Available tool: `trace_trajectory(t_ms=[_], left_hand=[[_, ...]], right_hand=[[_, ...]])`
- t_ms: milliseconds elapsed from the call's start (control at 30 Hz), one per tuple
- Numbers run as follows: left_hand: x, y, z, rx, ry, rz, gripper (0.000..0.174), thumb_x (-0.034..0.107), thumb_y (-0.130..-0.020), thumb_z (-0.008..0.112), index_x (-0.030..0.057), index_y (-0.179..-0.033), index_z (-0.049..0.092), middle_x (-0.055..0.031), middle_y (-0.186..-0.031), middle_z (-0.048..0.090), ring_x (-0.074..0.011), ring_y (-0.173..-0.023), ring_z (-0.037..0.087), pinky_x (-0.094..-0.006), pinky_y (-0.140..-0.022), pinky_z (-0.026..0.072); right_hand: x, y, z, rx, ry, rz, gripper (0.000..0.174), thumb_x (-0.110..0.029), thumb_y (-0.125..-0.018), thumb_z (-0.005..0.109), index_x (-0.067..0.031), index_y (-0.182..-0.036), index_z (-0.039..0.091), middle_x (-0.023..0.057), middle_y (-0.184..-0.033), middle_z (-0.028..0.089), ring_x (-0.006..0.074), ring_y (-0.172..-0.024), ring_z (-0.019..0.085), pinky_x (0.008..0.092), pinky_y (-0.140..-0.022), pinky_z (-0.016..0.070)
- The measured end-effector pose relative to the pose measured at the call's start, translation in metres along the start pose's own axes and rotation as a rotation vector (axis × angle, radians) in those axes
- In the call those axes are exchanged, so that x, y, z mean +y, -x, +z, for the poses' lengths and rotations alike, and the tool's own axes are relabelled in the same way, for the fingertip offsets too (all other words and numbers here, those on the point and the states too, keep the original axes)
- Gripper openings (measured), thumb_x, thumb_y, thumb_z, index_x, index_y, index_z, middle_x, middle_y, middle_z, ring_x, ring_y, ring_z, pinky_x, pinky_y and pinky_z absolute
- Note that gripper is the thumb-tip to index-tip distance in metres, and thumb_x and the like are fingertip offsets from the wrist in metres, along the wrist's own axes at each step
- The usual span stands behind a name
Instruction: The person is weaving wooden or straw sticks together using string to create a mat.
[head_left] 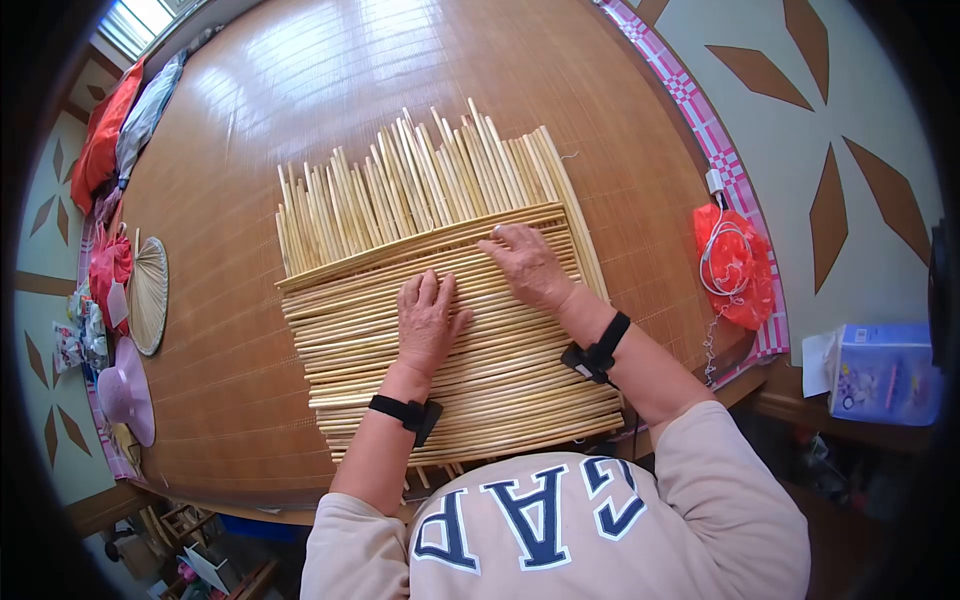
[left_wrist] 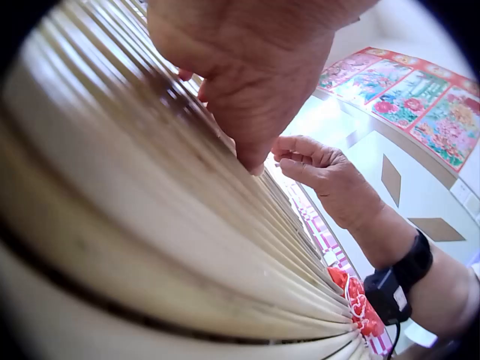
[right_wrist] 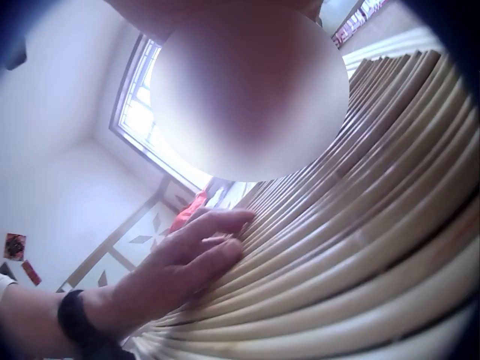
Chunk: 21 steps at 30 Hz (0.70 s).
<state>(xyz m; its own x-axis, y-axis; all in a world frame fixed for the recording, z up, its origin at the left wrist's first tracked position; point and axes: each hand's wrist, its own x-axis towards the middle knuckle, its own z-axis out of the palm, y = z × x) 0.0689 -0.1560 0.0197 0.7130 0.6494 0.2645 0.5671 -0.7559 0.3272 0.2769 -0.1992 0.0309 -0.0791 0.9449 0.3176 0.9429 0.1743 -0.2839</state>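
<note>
Many thin pale wooden sticks lie side by side crosswise in a broad layer in front of the person. Beyond them, lengthwise sticks stick out with uneven ends. My left hand rests on the crosswise sticks near their middle, its fingers loosely bent. Farther forward and to the right, my right hand has its fingertips at the sticks close to the layer's far edge. In the left wrist view, the right hand's thumb and fingers curve toward each other; I cannot tell whether they pinch a stick.
The sticks lie on a wide brown mat with pink checked cloth along its edge. A red plastic bag with a white cable lies at the right. At the left are a woven fan and a pink hat.
</note>
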Motion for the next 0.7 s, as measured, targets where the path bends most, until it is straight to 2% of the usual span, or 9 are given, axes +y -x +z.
trace_trajectory(t_ms=[67,100,167,300,467,600,667,700], left_hand=[[0.002,0.005,0.005,0.012,-0.011,-0.015,0.056,0.031,-0.071,0.070,0.0075,-0.118,0.052,-0.0139,-0.121,0.045,-0.0321,-0.114,0.039,-0.0447,-0.097,0.0302],[0.003,0.005,0.007,0.028,-0.022,-0.026,0.057,0.033,-0.070,0.070,0.0077,-0.118,0.052,-0.0134,-0.122,0.045,-0.0314,-0.116,0.038,-0.0447,-0.099,0.0285],[0.002,0.006,0.010,0.036,-0.011,-0.020,0.058,0.034,-0.070,0.070,0.0080,-0.118,0.052,-0.0133,-0.122,0.044,-0.0313,-0.116,0.037,-0.0453,-0.099,0.0277],[-0.001,0.008,0.010,0.041,0.003,0.001,0.058,0.032,-0.071,0.070,0.0094,-0.120,0.050,-0.0141,-0.123,0.044,-0.0331,-0.115,0.037,-0.0454,-0.097,0.0290],[-0.002,0.008,0.014,0.071,-0.012,0.011,0.059,0.032,-0.070,0.070,0.0091,-0.120,0.051,-0.0139,-0.123,0.044,-0.0327,-0.116,0.038,-0.0455,-0.097,0.0289],[-0.001,0.009,0.014,0.083,-0.016,0.007,0.060,0.028,-0.068,0.071,0.0069,-0.120,0.051,-0.0140,-0.122,0.044,-0.0328,-0.117,0.037,-0.0462,-0.099,0.0278],[-0.001,0.010,0.014,0.083,-0.007,0.004,0.060,0.026,-0.067,0.071,0.0061,-0.120,0.051,-0.0140,-0.122,0.044,-0.0329,-0.118,0.037,-0.0463,-0.100,0.0274],[-0.001,0.011,0.015,0.084,0.002,0.006,0.060,0.024,-0.066,0.071,0.0052,-0.120,0.051,-0.0143,-0.122,0.044,-0.0330,-0.118,0.036,-0.0462,-0.101,0.0271]], right_hand=[[-0.022,0.004,0.012,-0.003,0.019,-0.040,0.027,-0.012,-0.079,0.054,-0.0038,-0.104,0.058,0.0133,-0.106,0.054,0.0285,-0.101,0.050,0.0395,-0.088,0.0391],[-0.027,0.003,0.017,-0.005,0.022,-0.039,0.027,-0.012,-0.079,0.054,-0.0038,-0.104,0.058,0.0133,-0.106,0.054,0.0285,-0.101,0.050,0.0395,-0.088,0.0391],[-0.035,0.001,0.025,-0.007,0.039,0.087,0.028,-0.018,-0.080,0.056,-0.0063,-0.105,0.058,0.0126,-0.106,0.053,0.0273,-0.101,0.048,0.0405,-0.091,0.0354],[-0.045,-0.004,0.029,-0.034,0.052,0.140,0.031,-0.023,-0.081,0.057,-0.0075,-0.107,0.057,0.0125,-0.107,0.052,0.0273,-0.103,0.046,0.0433,-0.094,0.0319],[-0.051,-0.001,0.036,0.052,0.107,0.206,0.036,-0.026,-0.079,0.059,-0.0077,-0.110,0.056,0.0133,-0.111,0.050,0.0282,-0.109,0.043,0.0470,-0.096,0.0296],[-0.055,-0.003,0.036,0.042,0.161,0.147,0.036,-0.023,-0.080,0.056,-0.0079,-0.112,0.055,0.0136,-0.107,0.050,0.0299,-0.106,0.046,0.0450,-0.096,0.0315],[-0.054,-0.008,0.044,0.077,0.025,0.016,0.035,-0.018,-0.078,0.055,-0.0084,-0.112,0.057,0.0131,-0.105,0.052,0.0293,-0.103,0.048,0.0419,-0.094,0.0344],[-0.055,-0.011,0.042,0.077,0.026,0.012,0.035,-0.018,-0.078,0.055,-0.0084,-0.112,0.057,0.0131,-0.105,0.052,0.0293,-0.103,0.048,0.0419,-0.094,0.0344]])
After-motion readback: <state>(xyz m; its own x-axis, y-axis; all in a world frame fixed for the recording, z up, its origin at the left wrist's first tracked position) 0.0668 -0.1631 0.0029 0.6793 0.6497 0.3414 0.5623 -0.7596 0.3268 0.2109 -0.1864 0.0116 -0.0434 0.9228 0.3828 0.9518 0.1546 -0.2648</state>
